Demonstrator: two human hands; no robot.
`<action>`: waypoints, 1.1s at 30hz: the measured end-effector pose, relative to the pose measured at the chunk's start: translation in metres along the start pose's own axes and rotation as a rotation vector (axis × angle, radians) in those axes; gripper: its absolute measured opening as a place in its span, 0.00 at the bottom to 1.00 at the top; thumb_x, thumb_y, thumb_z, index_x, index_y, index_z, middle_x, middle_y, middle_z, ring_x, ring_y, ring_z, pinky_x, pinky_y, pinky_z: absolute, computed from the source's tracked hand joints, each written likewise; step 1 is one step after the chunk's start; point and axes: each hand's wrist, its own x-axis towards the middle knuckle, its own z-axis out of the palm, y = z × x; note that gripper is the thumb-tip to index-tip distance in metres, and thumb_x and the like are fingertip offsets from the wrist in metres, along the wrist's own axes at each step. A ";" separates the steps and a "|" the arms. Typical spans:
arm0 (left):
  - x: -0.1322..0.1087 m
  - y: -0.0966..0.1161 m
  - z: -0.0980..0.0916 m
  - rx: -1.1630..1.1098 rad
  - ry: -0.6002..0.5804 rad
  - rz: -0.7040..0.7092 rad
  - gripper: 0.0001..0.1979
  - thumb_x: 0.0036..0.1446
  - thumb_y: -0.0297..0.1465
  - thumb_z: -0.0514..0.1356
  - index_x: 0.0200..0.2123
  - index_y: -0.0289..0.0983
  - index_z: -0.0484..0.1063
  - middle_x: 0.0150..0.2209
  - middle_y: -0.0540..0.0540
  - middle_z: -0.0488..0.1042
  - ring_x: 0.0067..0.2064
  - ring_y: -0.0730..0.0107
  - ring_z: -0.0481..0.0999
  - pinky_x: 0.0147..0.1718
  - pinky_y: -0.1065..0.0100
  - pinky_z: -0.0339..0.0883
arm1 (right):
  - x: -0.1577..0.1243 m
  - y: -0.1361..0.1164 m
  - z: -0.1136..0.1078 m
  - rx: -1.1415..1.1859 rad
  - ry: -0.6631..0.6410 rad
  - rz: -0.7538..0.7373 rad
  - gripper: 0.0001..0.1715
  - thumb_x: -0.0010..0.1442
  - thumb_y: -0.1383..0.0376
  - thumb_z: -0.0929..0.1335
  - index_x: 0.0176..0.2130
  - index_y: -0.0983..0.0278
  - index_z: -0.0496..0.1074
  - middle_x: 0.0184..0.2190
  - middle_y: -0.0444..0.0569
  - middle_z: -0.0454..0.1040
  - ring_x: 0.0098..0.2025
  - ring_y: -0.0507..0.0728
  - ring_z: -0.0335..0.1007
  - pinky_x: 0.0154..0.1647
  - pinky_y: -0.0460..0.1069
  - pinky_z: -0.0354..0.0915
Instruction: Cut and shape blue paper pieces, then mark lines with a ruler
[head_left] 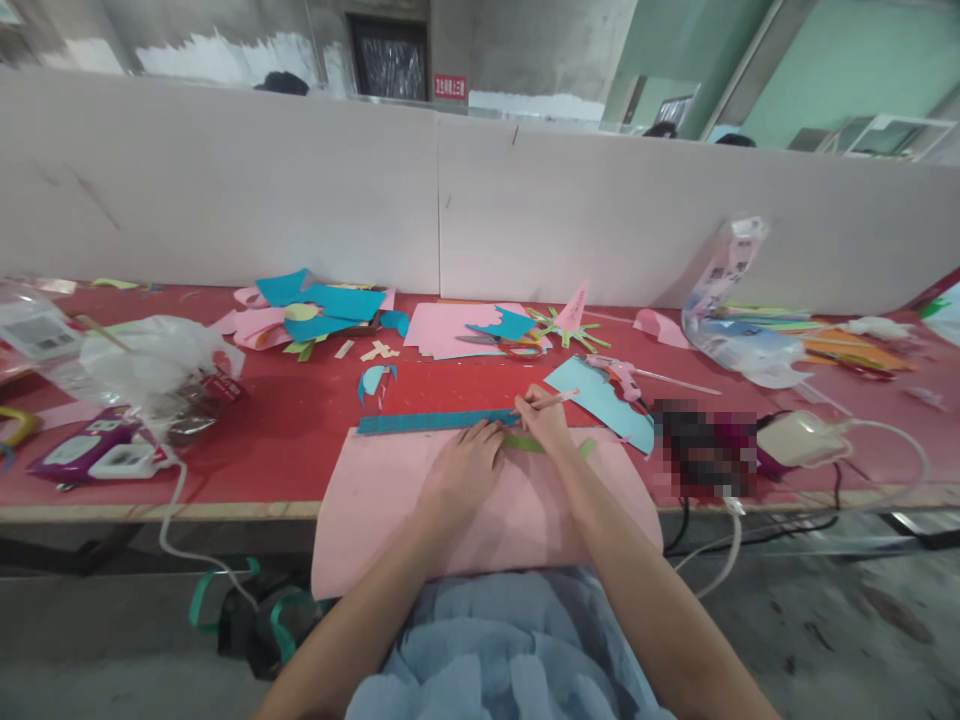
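Observation:
A large pink sheet (390,500) lies at the table's front edge and hangs toward my lap. Across its top edge lies a blue strip (412,421), which looks like a ruler. My left hand (476,455) lies flat on the sheet, its fingertips at the strip. A pencil (556,398) is held in my right hand (541,415), whose fingers are closed round it at the right end of the strip. A green paper strip (525,443) lies on the pink sheet between my hands, partly covered.
Scissors (517,346) lie on pink and blue paper behind my hands. A pink glue gun (622,378) rests on light blue paper (600,405) to the right. Blue scraps (337,303) and a plastic bag (150,360) are at the left. A white partition (300,190) stands behind.

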 end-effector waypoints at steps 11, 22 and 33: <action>-0.001 -0.002 0.002 0.016 0.026 0.031 0.17 0.63 0.26 0.48 0.52 0.35 0.67 0.56 0.43 0.69 0.59 0.64 0.64 0.59 0.60 0.56 | 0.001 0.001 0.000 -0.053 0.022 0.012 0.14 0.54 0.58 0.63 0.22 0.58 0.54 0.11 0.38 0.61 0.26 0.55 0.73 0.22 0.44 0.60; 0.000 0.000 0.001 -0.003 0.013 0.001 0.17 0.62 0.26 0.48 0.53 0.34 0.68 0.57 0.43 0.68 0.59 0.64 0.64 0.60 0.60 0.56 | 0.002 0.001 0.001 -0.011 0.016 0.014 0.14 0.53 0.58 0.64 0.22 0.58 0.55 0.10 0.38 0.61 0.25 0.55 0.72 0.21 0.44 0.60; 0.000 0.001 -0.001 -0.006 -0.012 -0.011 0.17 0.62 0.26 0.49 0.53 0.34 0.68 0.58 0.43 0.67 0.60 0.63 0.63 0.60 0.59 0.55 | -0.005 -0.015 -0.004 0.132 0.059 0.041 0.19 0.56 0.48 0.64 0.26 0.59 0.61 0.12 0.40 0.67 0.19 0.54 0.69 0.21 0.45 0.61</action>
